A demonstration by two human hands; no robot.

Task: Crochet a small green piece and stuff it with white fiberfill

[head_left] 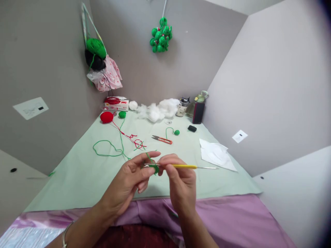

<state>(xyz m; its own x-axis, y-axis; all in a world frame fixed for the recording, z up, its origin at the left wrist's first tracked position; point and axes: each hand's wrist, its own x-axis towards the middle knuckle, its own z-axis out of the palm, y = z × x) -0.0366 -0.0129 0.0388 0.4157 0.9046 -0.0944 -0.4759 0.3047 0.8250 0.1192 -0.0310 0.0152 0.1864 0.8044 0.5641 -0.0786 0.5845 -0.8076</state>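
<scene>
Between thumb and fingers, my left hand (137,174) pinches a small piece of green crochet (156,168). A strand of green yarn (122,141) runs from that piece over the left index finger and back to a small green yarn ball (122,114). My right hand (181,179) is closed round a crochet hook (184,166) with a yellow grip and metal ends. The hook's left end meets the green piece; exactly how it sits in the stitches is too small to make out. Both hands are above the front part of the table.
Thread snips (162,139), a small green crocheted ball (177,132) and red yarn (107,117) lie beyond my hands. White stuffing (157,110), a cup (182,108) and a phone (198,113) line the back. White paper (217,155) lies right. Green crocheted balls (161,36) hang above.
</scene>
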